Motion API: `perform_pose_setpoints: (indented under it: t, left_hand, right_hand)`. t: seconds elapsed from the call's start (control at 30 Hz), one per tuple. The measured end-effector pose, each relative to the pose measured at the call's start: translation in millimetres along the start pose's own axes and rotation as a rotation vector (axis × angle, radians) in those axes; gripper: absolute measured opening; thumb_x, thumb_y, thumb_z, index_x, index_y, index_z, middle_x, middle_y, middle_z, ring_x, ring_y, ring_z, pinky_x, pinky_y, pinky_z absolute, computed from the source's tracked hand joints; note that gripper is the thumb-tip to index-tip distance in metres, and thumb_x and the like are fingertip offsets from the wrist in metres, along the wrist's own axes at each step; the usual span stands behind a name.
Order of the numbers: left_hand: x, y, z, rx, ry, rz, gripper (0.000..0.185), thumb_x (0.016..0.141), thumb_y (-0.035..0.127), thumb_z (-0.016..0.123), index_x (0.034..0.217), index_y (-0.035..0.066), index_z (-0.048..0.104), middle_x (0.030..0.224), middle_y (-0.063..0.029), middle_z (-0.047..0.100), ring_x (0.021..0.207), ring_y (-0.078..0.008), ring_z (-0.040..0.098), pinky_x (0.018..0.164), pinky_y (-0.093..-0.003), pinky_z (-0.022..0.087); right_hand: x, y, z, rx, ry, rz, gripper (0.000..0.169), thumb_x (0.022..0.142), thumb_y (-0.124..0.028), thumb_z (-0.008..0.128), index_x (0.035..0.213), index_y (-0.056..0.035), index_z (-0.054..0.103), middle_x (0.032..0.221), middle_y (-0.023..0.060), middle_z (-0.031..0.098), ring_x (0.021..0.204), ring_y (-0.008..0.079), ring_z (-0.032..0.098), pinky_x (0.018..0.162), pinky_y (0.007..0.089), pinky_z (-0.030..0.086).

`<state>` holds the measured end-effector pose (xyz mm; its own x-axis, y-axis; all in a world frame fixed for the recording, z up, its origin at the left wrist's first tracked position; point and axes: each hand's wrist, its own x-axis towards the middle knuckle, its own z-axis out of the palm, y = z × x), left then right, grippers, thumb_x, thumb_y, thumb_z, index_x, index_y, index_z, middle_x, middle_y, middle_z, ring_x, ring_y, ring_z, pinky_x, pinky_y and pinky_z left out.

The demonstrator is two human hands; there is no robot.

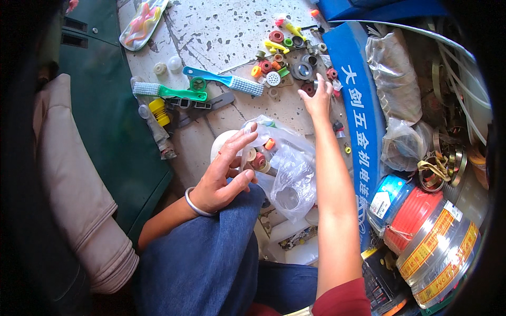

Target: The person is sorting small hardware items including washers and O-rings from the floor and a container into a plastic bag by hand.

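My left hand (227, 172), a white bangle on its wrist, holds the rim of a clear plastic bag (294, 173) beside my knee. Through the film I see small plastic fittings, among them an orange piece (270, 143) and a dark red one (259, 161). My right hand (319, 94) is stretched out to the near edge of a loose pile of fittings, thumb and fingers apart. Under it lies a dark red rubber piece (308, 89); whether the fingertips touch anything is hard to see. A grey ring fitting (303, 71) and a white perforated disc (273, 78) lie close by.
Left of the pile lie a blue-handled brush (211, 76) and a green-handled brush (184, 93). A blue board with writing (357, 114) borders the right side. Beyond it are hose coils (415, 217) and metal clamps (431, 173). A dark green cabinet (102, 98) stands at left.
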<state>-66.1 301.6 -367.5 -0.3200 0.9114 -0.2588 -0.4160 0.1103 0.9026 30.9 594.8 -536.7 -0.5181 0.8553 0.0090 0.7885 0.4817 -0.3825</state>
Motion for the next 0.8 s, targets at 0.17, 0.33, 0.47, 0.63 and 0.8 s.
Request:
perform_pose_setpoints:
  t: [0.17, 0.33, 0.47, 0.63, 0.8]
  left_hand:
    - [-2.1, -0.6, -5.2, 0.012, 0.023, -0.010, 0.058, 0.086, 0.011, 0.049, 0.139, 0.006, 0.027, 0.148, -0.0138, 0.015, 0.084, -0.0163, 0.058, 0.062, -0.0228, 0.050]
    - [0.9, 0.6, -3.6, -0.008, 0.013, -0.006, 0.058, 0.086, 0.010, 0.049, 0.139, 0.006, 0.027, 0.147, -0.0137, 0.016, 0.084, -0.0158, 0.057, 0.062, -0.0226, 0.050]
    - [-1.8, 1.3, -7.6, -0.012, 0.062, -0.018, 0.059, 0.085, 0.010, 0.050, 0.139, 0.006, 0.027, 0.147, -0.0134, 0.016, 0.085, -0.0155, 0.057, 0.062, -0.0224, 0.050]
    - [-0.8, -1.9, -5.3, -0.028, 0.053, -0.017, 0.059, 0.085, 0.010, 0.052, 0.139, 0.006, 0.027, 0.147, -0.0129, 0.016, 0.087, -0.0153, 0.057, 0.062, -0.0223, 0.050]
    - [-1.1, 2.7, -4.0, -0.027, 0.030, -0.040, 0.060, 0.084, 0.009, 0.052, 0.139, 0.005, 0.027, 0.147, -0.0123, 0.016, 0.088, -0.0159, 0.056, 0.063, -0.0222, 0.050]
  right_hand:
    - [-0.3, -1.8, 8.4, -0.077, -0.147, 0.113, 0.057, 0.065, -0.025, 0.075, 0.116, -0.0176, 0.050, 0.115, 0.0135, 0.049, 0.100, 0.0327, 0.054, 0.082, 0.0435, 0.047]
    - [-17.9, 13.6, 1.3, 0.413, -0.108, 0.127, 0.049, 0.068, -0.016, 0.072, 0.111, -0.0118, 0.051, 0.095, 0.0078, 0.057, 0.084, 0.0208, 0.059, 0.072, 0.0351, 0.049]
    - [-64.2, -46.4, -55.3, 1.332, -0.355, 0.262, 0.045, 0.071, -0.002, 0.066, 0.112, -0.0058, 0.047, 0.095, 0.0059, 0.054, 0.086, 0.0150, 0.057, 0.074, 0.0289, 0.049]
    - [-125.8, -75.5, -134.9, 1.216, -0.846, 0.068, 0.050, 0.070, -0.005, 0.070, 0.116, -0.0056, 0.051, 0.113, 0.0093, 0.056, 0.098, 0.0175, 0.058, 0.086, 0.0319, 0.047]
    - [-87.1, -68.9, -102.6, 0.748, -0.649, 0.297, 0.041, 0.073, -0.015, 0.071, 0.110, -0.0056, 0.056, 0.101, 0.0056, 0.062, 0.087, 0.0144, 0.060, 0.080, 0.0289, 0.048]
